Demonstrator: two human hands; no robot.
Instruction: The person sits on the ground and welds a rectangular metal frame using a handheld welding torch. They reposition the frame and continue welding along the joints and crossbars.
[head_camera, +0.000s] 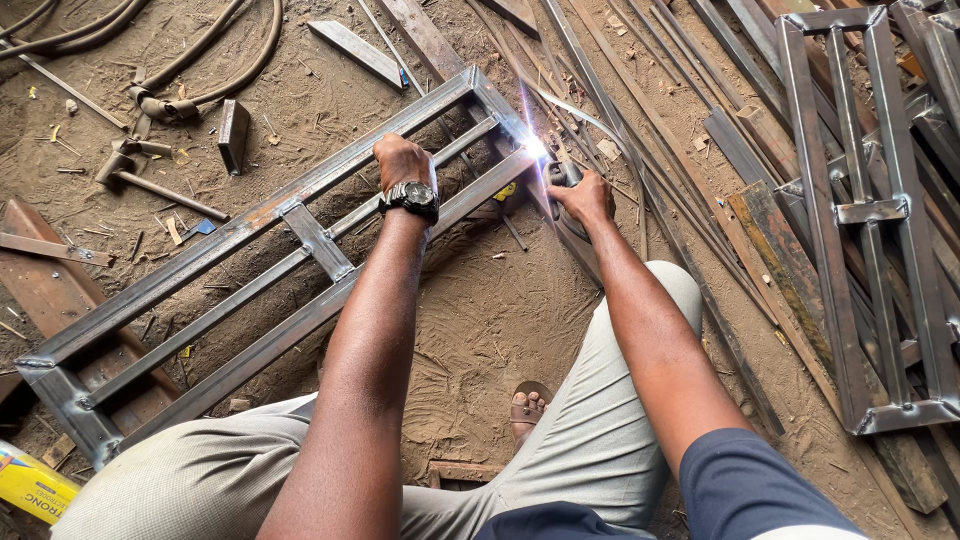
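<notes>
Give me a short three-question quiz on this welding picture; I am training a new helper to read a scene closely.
1. True or false: the left hand rests on the long metal frame.
2. What does the right hand hold? A) the hammer B) the welding holder C) the hose
3. At which end of the frame does the bright arc burn, the one near the person or the far one?

Key: 1 true; 2 B; 3 the far end.
</notes>
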